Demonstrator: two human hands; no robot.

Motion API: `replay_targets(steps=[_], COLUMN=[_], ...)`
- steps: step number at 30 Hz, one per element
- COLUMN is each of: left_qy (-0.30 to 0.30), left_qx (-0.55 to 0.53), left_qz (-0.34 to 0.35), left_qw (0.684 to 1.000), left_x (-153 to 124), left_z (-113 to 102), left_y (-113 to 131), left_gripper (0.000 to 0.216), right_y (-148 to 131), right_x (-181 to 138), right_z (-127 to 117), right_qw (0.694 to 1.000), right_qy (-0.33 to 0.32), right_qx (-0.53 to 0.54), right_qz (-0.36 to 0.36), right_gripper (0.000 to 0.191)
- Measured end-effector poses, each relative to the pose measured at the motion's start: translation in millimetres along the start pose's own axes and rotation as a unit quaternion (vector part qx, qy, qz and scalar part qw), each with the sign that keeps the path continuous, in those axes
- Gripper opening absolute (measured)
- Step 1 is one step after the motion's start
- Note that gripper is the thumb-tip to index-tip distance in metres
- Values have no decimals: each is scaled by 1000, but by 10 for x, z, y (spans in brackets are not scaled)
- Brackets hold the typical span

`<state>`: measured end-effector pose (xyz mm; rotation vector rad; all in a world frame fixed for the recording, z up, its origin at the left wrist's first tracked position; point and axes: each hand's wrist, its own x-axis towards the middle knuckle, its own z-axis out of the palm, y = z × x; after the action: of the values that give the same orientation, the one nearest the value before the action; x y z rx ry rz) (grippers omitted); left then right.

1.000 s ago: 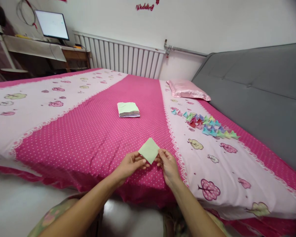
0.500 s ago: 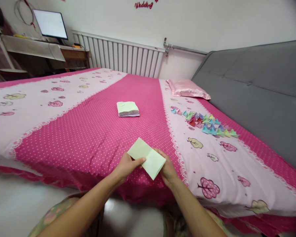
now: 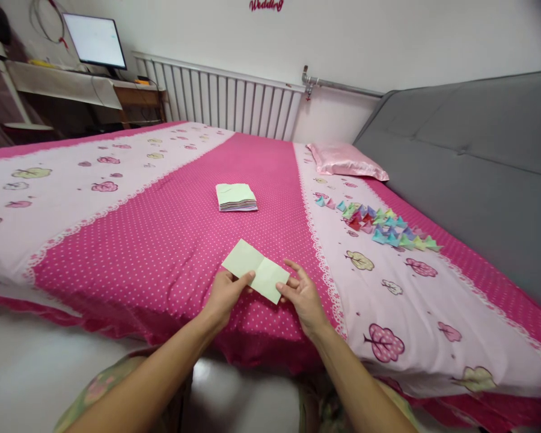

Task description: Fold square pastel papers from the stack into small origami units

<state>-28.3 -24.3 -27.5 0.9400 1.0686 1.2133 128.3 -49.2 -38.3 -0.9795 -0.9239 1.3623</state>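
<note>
A pale green sheet of paper [image 3: 256, 269], creased across its middle and folded to a rectangle, is held above the near part of the bed. My left hand [image 3: 228, 293] pinches its lower left edge, thumb on top and fingers beneath. At the right end, my right hand [image 3: 303, 294] grips the lower corner between thumb and fingers, while its index finger stands raised away from the paper. Farther back on the pink dotted strip lies a stack of square paper sheets [image 3: 236, 197], pale green on top.
Several small folded paper shapes [image 3: 381, 225] in many colours lie in rows on the right. Behind them are a pink pillow [image 3: 346, 161] and a grey headboard [image 3: 469, 144]. A radiator [image 3: 225, 93] and a desk with a monitor [image 3: 94, 42] stand beyond the bed [image 3: 171, 198].
The paper has shifted slightly left and up and lies flatter. My right hand has moved from behind its right edge to a thumb-and-finger hold at the lower corner.
</note>
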Motion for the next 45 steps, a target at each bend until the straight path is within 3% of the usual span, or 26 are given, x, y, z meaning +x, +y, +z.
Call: replay_targets(steps=[16, 27, 32, 45], left_qy=[-82, -66, -61, -52], left_qx=[-40, -18, -12, -20], left_qz=[-24, -45, -39, -43], left_qw=[996, 997, 997, 998], left_x=[-39, -24, -26, -34], left_z=[-7, -1, 1, -21], left_y=[14, 63, 79, 120], left_gripper=[39, 25, 24, 31], right_y=[15, 14, 12, 6], right_x=[27, 11, 8, -25], right_z=[-24, -36, -9, 19], right_qw=[998, 999, 999, 1000], right_qy=[21, 6, -14, -21], right_qx=[23, 24, -5, -13], right_qz=[-50, -37, -31, -10], right_gripper=[63, 66, 47, 38])
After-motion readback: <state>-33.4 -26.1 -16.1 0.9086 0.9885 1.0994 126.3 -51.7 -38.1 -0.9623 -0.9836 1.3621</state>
